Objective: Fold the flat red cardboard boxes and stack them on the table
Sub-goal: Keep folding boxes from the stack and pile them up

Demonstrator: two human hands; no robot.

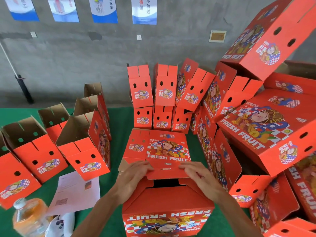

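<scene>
A: We look down on a green table [119, 120] set against a grey wall [68, 53], and the biggest mass is the heap of folded red boxes [266, 127] piled at our right, some tilted, with more stacked upright at the back

B: At our left we see a row of open boxes [82, 147] lying on their sides, brown insides showing

A: Right in front of us stands the box we are folding [168, 200], near the table's front edge. Our left hand [132, 178] and right hand [199, 177] both press its far top flap [166, 171] with fingers nearly straight, gripping nothing, and a dark gap shows below it

B: Smaller things sit lower left: a sheet of paper [75, 192] and a bottle of orange drink [28, 218]
</scene>
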